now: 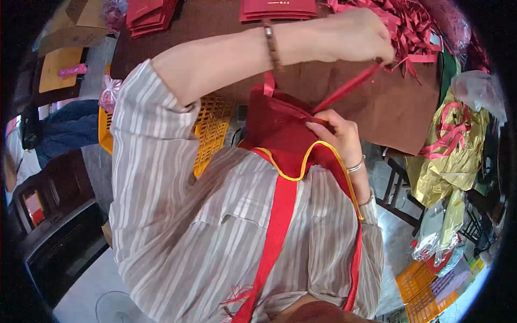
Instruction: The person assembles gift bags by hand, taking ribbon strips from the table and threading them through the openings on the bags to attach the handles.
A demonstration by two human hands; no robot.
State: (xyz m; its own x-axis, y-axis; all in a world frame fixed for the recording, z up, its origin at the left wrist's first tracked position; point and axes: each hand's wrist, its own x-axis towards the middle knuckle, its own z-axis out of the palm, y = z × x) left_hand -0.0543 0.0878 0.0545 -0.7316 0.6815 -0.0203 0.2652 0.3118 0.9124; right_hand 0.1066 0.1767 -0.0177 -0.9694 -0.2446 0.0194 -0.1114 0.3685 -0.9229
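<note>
A dark red flat bag (pixel 276 126) rests against my front at the table edge, its mouth facing away from me. My right hand (pixel 344 134) grips the bag's right upper edge, thumb on top. A red ribbon (pixel 347 86) runs taut from that edge up to my left hand (pixel 358 40), which reaches across to the right with its fingers pinched on the ribbon's end. Another ribbon strip (pixel 269 83) stands up from the bag's far left edge, partly hidden under my left forearm. Below the bag lies my red apron (pixel 283 199) with yellow trim.
A heap of loose red ribbons (pixel 412 32) lies at the table's far right. Stacks of dark red bags (pixel 277 9) sit along the far side of the brown table (pixel 398 116). Yellow plastic crates (pixel 212 126) stand at left; gold wrapping (pixel 463 145) hangs at right.
</note>
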